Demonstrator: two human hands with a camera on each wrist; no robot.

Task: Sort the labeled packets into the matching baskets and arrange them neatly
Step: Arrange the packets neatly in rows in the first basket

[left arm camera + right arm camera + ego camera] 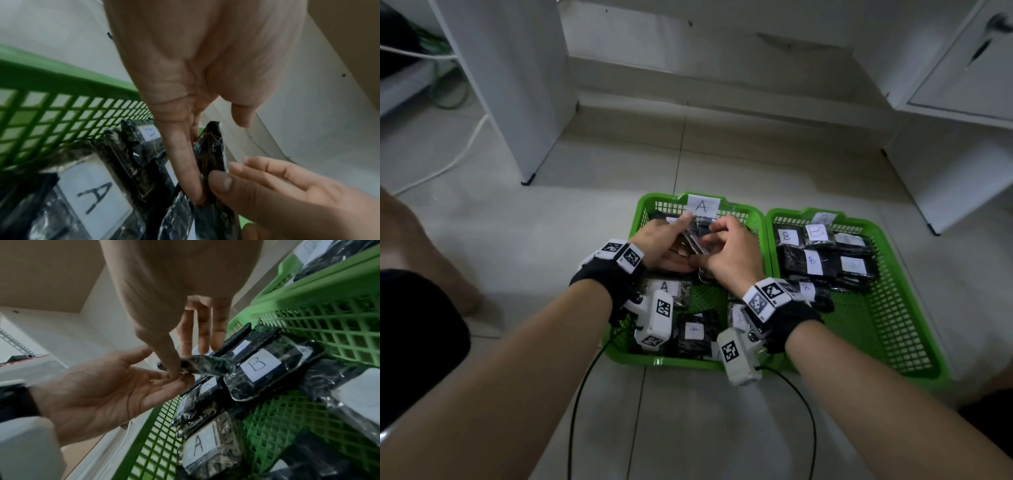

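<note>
Two green baskets stand side by side on the floor: basket A (640, 212) on the left with an "A" tag (702, 205), basket B (893, 246) on the right. Both hands meet over the far end of basket A at one dark packet (693, 236); its label is hidden. My right hand (726, 246) pinches the packet (205, 365) between thumb and fingers. My left hand (667, 246) has straight fingers (185, 162) against the packet (211, 154), its thumb apart from it. Packets marked A (664, 286) lie below in basket A, with one marked B (261, 365) among them.
Basket B holds several B packets (811, 260) at its far end, and its near half shows bare mesh. White cabinet panels stand to the left (517, 102) and right (945, 171). Black cables (585, 394) trail from the wrist cameras over the tiles. A knee (414, 257) is at the left.
</note>
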